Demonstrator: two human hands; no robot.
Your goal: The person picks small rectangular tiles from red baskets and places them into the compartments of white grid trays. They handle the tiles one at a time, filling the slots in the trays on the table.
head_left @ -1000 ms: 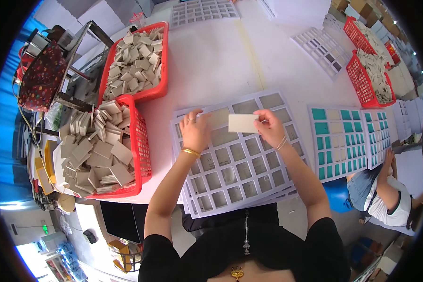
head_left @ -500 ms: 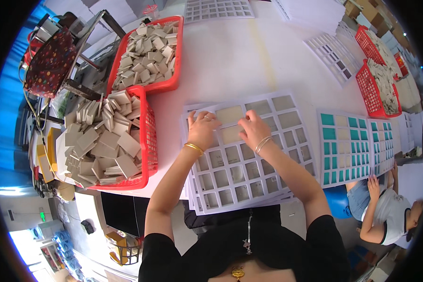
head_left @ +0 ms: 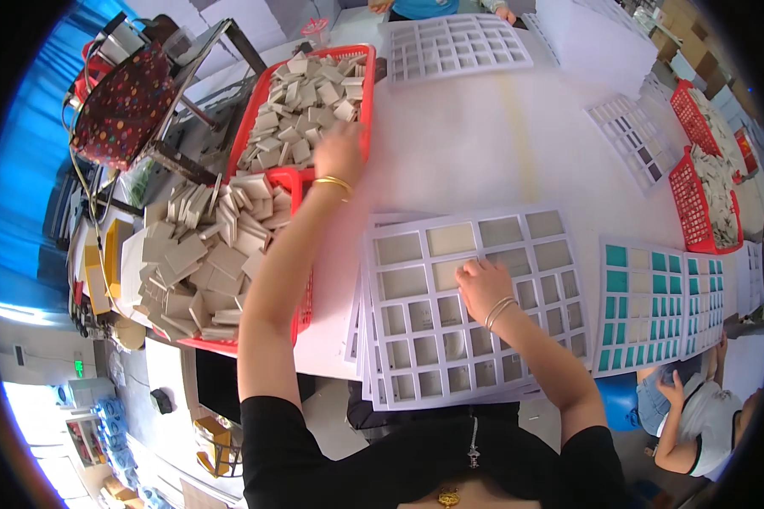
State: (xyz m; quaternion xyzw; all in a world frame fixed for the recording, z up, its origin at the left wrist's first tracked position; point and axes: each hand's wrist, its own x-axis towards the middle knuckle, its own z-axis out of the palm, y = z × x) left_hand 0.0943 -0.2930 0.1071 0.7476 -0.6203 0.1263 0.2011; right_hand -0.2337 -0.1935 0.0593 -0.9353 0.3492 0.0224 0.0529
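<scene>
Across the white table [head_left: 450, 161], a pile of boards [head_left: 363, 356] is stacked near the person with its edges out of line; if it were leaned on, a slide could be caused. On top, the grid board [head_left: 427, 261] is laid flat with most compartments unfilled; were it nudged, seated tiles could be jolted. To its left, the near basket [head_left: 305, 304] is heaped with pale tiles [head_left: 191, 254], and some could be knocked off by the left forearm [head_left: 267, 297], which is stretched past its edge. Beyond, the far basket [head_left: 370, 93] is filled with jumbled pieces [head_left: 310, 102], so two could be picked up at once. At its near right corner the left hand [head_left: 339, 154] is blurred; whether its fingers are spread or pinching cannot be told. Over the board's second row the right hand [head_left: 487, 288] is held with fingers bent downward; whether anything is pinched cannot be told. Beside its fingertips, the lower tile [head_left: 446, 275] is seen in a second-row compartment, and it could be tipped if pressed at one edge. Just above, the upper tile [head_left: 452, 239] is seated in the top row, where it could be shifted if a fingertip were dragged across it
</scene>
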